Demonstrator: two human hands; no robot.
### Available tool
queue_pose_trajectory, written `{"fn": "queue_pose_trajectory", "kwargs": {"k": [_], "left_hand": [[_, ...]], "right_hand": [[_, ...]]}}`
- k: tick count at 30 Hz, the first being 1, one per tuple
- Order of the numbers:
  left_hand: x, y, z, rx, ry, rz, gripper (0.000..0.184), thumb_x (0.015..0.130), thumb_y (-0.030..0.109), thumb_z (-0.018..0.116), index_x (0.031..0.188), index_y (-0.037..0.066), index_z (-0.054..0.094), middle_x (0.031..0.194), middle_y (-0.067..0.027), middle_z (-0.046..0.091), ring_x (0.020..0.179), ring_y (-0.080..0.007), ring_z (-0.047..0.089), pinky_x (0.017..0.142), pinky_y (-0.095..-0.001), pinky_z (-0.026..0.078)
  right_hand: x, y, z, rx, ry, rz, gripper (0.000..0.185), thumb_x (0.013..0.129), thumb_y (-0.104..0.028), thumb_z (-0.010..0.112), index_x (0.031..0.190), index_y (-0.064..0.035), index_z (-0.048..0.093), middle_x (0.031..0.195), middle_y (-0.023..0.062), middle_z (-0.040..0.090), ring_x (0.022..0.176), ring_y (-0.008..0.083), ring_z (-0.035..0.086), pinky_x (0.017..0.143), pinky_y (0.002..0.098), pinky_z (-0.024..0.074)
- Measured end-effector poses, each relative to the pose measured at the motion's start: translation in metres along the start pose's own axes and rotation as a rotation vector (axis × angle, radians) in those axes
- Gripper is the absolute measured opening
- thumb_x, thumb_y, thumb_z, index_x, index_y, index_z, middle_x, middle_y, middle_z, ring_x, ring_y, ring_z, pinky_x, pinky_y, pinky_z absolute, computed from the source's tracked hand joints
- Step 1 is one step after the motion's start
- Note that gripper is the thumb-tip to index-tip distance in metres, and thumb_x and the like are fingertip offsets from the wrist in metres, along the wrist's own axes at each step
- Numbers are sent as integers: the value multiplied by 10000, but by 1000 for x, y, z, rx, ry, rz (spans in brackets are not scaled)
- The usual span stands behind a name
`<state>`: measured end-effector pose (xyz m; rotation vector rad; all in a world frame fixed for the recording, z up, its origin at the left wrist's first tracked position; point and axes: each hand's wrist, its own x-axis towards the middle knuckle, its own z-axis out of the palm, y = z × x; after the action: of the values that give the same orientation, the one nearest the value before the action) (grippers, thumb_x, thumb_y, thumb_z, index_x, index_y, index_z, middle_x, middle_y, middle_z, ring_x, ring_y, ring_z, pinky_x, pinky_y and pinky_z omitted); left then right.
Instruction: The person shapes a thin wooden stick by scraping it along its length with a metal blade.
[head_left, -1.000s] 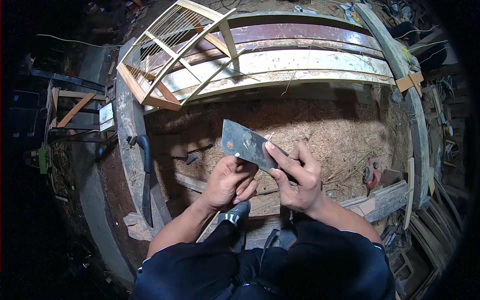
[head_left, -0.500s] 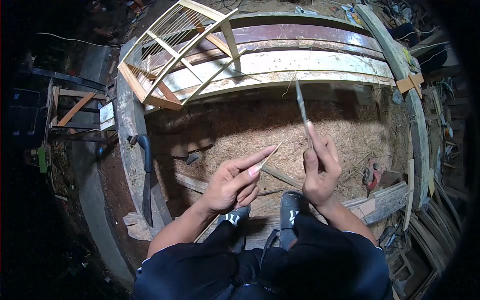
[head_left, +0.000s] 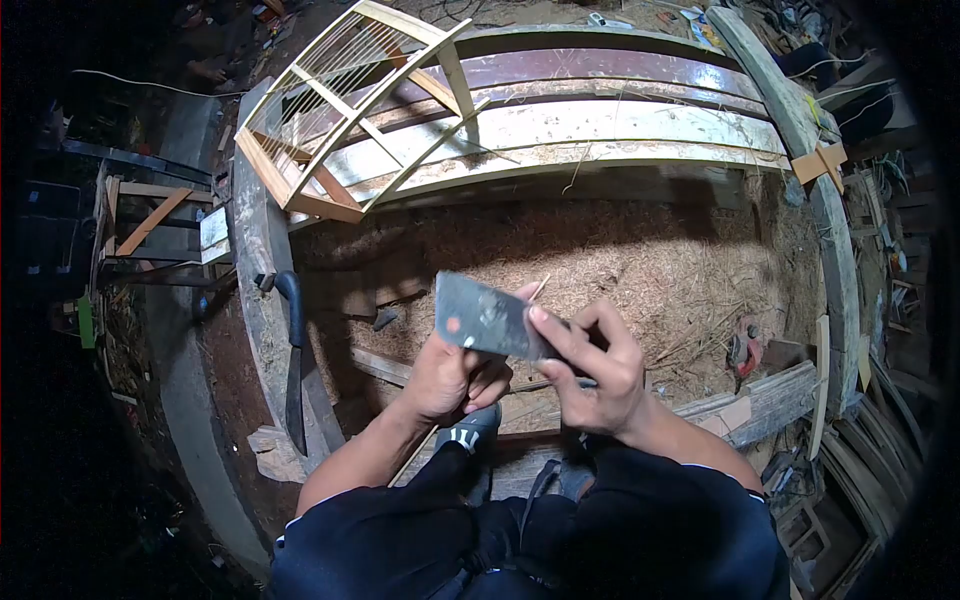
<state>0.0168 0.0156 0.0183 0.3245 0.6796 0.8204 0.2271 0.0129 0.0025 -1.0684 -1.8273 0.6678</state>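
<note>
Far left there's a long dark tool (head_left: 293, 385) with a curved end lying along the timber beam (head_left: 262, 300), and I'd leave it there, well away from the elbow. Next over, the slatted wooden frame (head_left: 263, 168) sits up on the boards (head_left: 560, 122), far enough off that it shouldn't crowd the work

Left hand (head_left: 440, 380) is closed on a thin strip (head_left: 541, 288), as far as I can tell, cuz most of those fingers are behind the flat blade (head_left: 485, 318). Only the strip's tip pokes out past the blade's upper edge, near the right fingertips. IMO grip it firmly but don't crush it, something that skinny could flex or split. Biggest risk is those hidden fingers, so I'd want them back from the edge and out of its path

The blade lies across in front of the left hand, broad face up. Low angle and light, short strokes are the way to go, since digging in would probably take too much off

Right hand (head_left: 600, 370) has the blade's near end pinched between thumb and fingers. That's decent control, but the wrist should stay loose and steady. Off to the right, the red-handled thing (head_left: 745, 352) is on the ground near the lower beam, clear of both hands
</note>
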Motion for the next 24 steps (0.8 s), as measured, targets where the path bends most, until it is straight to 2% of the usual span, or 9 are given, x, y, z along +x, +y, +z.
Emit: {"fn": "queue_pose_trajectory", "kwargs": {"k": [1, 3, 7, 8, 15, 17, 21, 23, 24], "left_hand": [[0, 1, 4, -68, 39, 6, 175, 1095, 162, 473, 1048, 6, 538, 580, 28, 391, 394, -51, 304, 373, -238, 305], [4, 9, 8, 193, 7, -44, 182, 1097, 151, 463, 999, 13, 532, 560, 28, 384, 381, -47, 299, 373, -241, 299], [4, -4, -15, 129, -145, 79, 204, 1088, 143, 477, 945, 16, 549, 544, 13, 371, 383, -72, 319, 382, -251, 299], [5, -4, -16, 122, -99, 38, 222, 1076, 156, 506, 903, 22, 543, 543, 8, 368, 384, -79, 318, 380, -250, 293], [5, -1, -13, 153, -56, 13, 222, 1075, 156, 508, 900, 22, 534, 543, 12, 364, 392, -75, 319, 385, -245, 298], [6, -11, -23, 33, -196, 115, 201, 1079, 114, 478, 924, 7, 548, 542, 16, 370, 388, -70, 314, 382, -243, 303], [3, 7, 2, 212, 31, -23, 194, 1079, 121, 481, 963, -10, 564, 539, 20, 372, 386, -68, 312, 377, -238, 302], [3, 1, -9, 179, -87, 24, 228, 1082, 121, 470, 1170, -38, 607, 535, 25, 367, 391, -64, 313, 386, -232, 311], [4, 3, -10, 196, -49, 23, 388, 1085, 126, 456, 1442, -17, 507, 534, 35, 361, 401, -61, 317, 400, -225, 327]], "right_hand": [[0, 0, 0, 8, -5, 19, 559, 796, -47, 776, 1345, -73, 675, 806, 68, 460, 629, 156, 459, 513, 296, 402], [-2, 1, -2, 8, -5, 29, 540, 795, -42, 766, 1328, -52, 681, 806, 73, 471, 634, 158, 457, 525, 293, 397], [-1, -4, -4, 16, -46, 65, 502, 791, -30, 751, 1288, 3, 690, 805, 83, 497, 643, 163, 446, 552, 289, 386], [-2, -2, -2, 23, -24, 71, 499, 792, -33, 752, 1285, 5, 691, 799, 82, 494, 642, 165, 443, 553, 288, 382], [-1, -1, -1, 4, 2, 77, 489, 799, -31, 744, 1284, 2, 694, 780, 80, 477, 642, 167, 440, 551, 293, 378], [0, 1, -2, -9, -6, 49, 516, 794, -30, 757, 1305, -21, 687, 769, 75, 458, 621, 165, 433, 524, 301, 378], [4, 12, 0, -64, 108, 99, 557, 779, -10, 767, 1328, -42, 678, 753, 68, 429, 598, 166, 417, 495, 305, 372], [-3, 3, -4, -36, 26, 41, 554, 785, 12, 752, 1331, -27, 670, 768, 72, 443, 624, 158, 432, 523, 309, 390], [-3, 3, -3, -16, 26, 61, 532, 811, 9, 738, 1336, -26, 666, 782, 79, 461, 640, 157, 459, 542, 308, 410]]}}
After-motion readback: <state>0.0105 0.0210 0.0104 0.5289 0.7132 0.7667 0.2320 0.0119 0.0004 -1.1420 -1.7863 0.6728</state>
